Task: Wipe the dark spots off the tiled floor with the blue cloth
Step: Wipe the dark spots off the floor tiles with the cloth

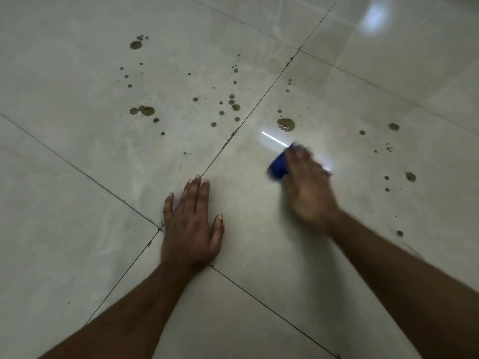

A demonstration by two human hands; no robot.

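**Blue cloth on the spotted tile**

While the left hand (190, 226) lies flat on the tiled floor (77, 177), fingers straight and slightly spread, palm down over the crossing of two grout lines and holding nothing, the right hand (308, 187) sits on top of the blue cloth (278, 167). That hand is smeared by motion blur, so its fingers look laid over the cloth and pressing it to the tile, though whether they curl round it I cannot tell. Only the cloth's left part shows, a bunched dark-blue edge poking out from under the fingers, in contact with the floor.

Just beyond the cloth lies the largest dark spot (286, 124), wet and glossy, apart from the cloth. A bright streak of reflected light (274, 139) runs between them. More dark spots are scattered over the tile to the left, among them a pair of blotches (143, 110) and a round one farther away (135, 45). Smaller spots (410, 176) dot the floor to the right of the right hand. Near the top right corner a pale glare (375, 16) shines on the glossy tiles.
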